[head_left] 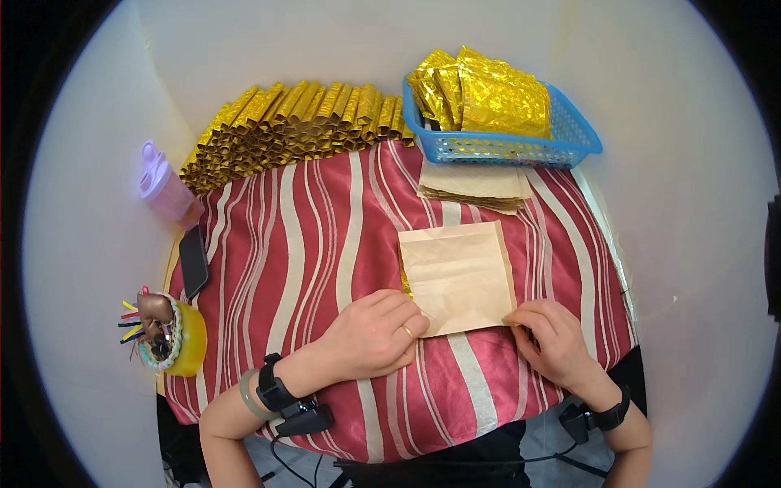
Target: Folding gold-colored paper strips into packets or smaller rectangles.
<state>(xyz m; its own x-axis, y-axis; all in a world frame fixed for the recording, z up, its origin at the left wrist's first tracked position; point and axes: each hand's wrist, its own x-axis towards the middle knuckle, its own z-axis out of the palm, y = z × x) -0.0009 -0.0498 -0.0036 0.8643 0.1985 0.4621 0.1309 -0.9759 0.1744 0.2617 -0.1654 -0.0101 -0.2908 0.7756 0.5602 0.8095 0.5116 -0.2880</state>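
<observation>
A square sheet of tan paper (457,272) lies plain side up on the striped cloth in front of me, with a bit of gold foil showing at its left edge. My left hand (376,332) is closed on the sheet's near left corner, its fingers curled and a ring on one of them. At the near right corner, my right hand (553,342) pinches the paper's edge between thumb and fingers. Just beyond the sheet rests a stack of tan paper (474,180).
A blue basket (504,151) of gold foil sheets (504,93) stands far right. Rolled gold foil tubes (301,114) are piled far left. Along the left edge are a lilac pitcher (167,191), a black phone (194,260) and a yellow container (191,342). Red striped cloth (268,244) covers the table.
</observation>
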